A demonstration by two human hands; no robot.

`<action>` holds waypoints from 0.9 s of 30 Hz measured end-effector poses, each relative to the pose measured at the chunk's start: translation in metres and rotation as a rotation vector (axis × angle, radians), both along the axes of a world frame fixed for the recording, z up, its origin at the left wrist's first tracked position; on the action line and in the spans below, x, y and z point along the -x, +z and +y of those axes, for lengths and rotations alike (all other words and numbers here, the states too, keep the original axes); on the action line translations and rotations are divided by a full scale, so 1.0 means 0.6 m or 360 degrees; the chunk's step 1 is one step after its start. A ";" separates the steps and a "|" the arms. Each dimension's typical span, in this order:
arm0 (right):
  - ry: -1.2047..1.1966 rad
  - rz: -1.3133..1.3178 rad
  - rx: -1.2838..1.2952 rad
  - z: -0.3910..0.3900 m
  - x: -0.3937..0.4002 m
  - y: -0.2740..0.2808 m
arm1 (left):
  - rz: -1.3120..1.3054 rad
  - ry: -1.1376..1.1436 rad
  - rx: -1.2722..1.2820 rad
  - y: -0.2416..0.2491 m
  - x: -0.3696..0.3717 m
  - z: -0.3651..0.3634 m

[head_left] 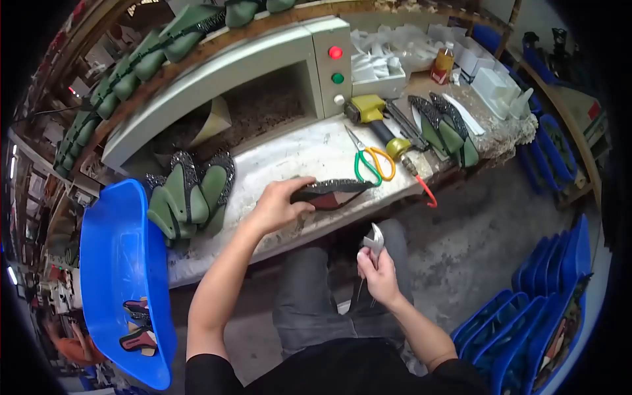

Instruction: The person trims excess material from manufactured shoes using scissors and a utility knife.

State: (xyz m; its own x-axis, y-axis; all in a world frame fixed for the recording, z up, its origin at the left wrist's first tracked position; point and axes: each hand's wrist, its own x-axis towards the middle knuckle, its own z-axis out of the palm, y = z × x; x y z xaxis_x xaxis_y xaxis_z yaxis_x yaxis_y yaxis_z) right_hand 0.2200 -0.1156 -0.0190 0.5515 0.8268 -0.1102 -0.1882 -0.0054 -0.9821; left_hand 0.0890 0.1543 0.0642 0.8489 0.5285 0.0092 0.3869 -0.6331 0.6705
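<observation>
My left hand (pixel 276 207) is closed on one end of a shoe (pixel 332 195) with a black glittery upper and a dark red patch, held over the front of the bench. In my right hand (pixel 378 273), above my lap, is a pair of silver pincers (pixel 374 241), jaws pointing up; thin threads or wires hang below the fist. Beyond the shoe lie scissors (pixel 366 162) with one green and one orange handle. Left of my left hand, several glittery black shoes on green lasts (pixel 187 194) are grouped on the bench.
A blue tub (pixel 112 243) with shoe pieces stands left. A grey machine (pixel 276 62) with red and green buttons backs the bench (pixel 276 155). At right lie a yellow-black air tool (pixel 378 122), its red hose (pixel 426 191) and more lasted shoes (pixel 444 131). Blue bins (pixel 520 322) stack lower right.
</observation>
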 end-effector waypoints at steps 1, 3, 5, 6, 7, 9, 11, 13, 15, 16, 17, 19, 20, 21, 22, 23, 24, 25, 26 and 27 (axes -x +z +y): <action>0.0117 -0.0020 0.0054 0.000 -0.001 0.007 | -0.0117 0.0006 0.0007 -0.008 0.011 -0.003; 0.0387 -0.0092 0.0121 0.027 -0.016 0.025 | -0.0386 0.0057 -0.0028 -0.015 0.033 0.007; 0.0525 -0.0125 0.0174 0.050 -0.019 0.057 | -0.0521 0.0091 -0.0029 -0.020 0.054 0.013; 0.0617 -0.0202 0.0218 0.065 -0.019 0.084 | -0.0563 0.0051 -0.0011 -0.025 0.062 0.022; 0.0743 -0.0294 0.0257 0.091 -0.060 0.058 | -0.0619 0.0044 -0.0007 -0.086 0.036 0.035; 0.0936 -0.0449 0.0341 0.124 -0.055 0.091 | -0.0709 -0.0029 0.0021 -0.099 0.049 0.048; 0.0982 -0.0584 0.0339 0.156 -0.052 0.097 | -0.0755 -0.0022 0.0029 -0.107 0.055 0.053; 0.1051 -0.0840 0.0319 0.178 -0.049 0.102 | -0.0834 -0.0035 0.0037 -0.117 0.051 0.052; 0.1117 -0.0981 0.0327 0.194 -0.052 0.098 | -0.0893 -0.0010 0.0054 -0.131 0.048 0.049; 0.1123 -0.1064 0.0359 0.202 -0.052 0.100 | -0.0889 -0.0029 0.0071 -0.131 0.050 0.051; 0.1131 -0.1150 0.0387 0.211 -0.053 0.103 | -0.0886 -0.0046 0.0084 -0.128 0.052 0.055; 0.1141 -0.1316 0.0434 0.224 -0.053 0.106 | -0.0875 -0.0086 0.0107 -0.123 0.057 0.059; 0.1161 -0.1321 0.0447 0.226 -0.052 0.107 | -0.0885 -0.0068 0.0120 -0.124 0.058 0.058; 0.1167 -0.1424 0.0464 0.229 -0.052 0.110 | -0.0897 -0.0064 0.0113 -0.125 0.058 0.058; 0.1171 -0.1524 0.0477 0.232 -0.052 0.112 | -0.0905 -0.0063 0.0104 -0.125 0.057 0.058; 0.1172 -0.1623 0.0488 0.236 -0.052 0.114 | -0.0912 -0.0063 0.0095 -0.126 0.056 0.059; 0.1173 -0.1721 0.0498 0.238 -0.054 0.114 | -0.0918 -0.0064 0.0086 -0.125 0.057 0.059; 0.1185 -0.1720 0.0504 0.239 -0.056 0.109 | -0.0920 -0.0054 0.0094 -0.125 0.059 0.058; 0.1163 -0.1842 0.0439 0.241 -0.061 0.097 | -0.0907 -0.0048 0.0091 -0.124 0.059 0.059; 0.1136 -0.1964 0.0369 0.244 -0.066 0.084 | -0.0893 -0.0046 0.0083 -0.122 0.059 0.061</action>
State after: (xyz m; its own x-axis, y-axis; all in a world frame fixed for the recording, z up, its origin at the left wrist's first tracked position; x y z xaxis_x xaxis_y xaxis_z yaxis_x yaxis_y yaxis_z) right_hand 0.2595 0.0308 0.0312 -0.1231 0.9914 -0.0449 0.8746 0.0870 -0.4769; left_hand 0.0534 0.1912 -0.0092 0.7356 0.5169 0.4379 -0.0548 -0.5988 0.7990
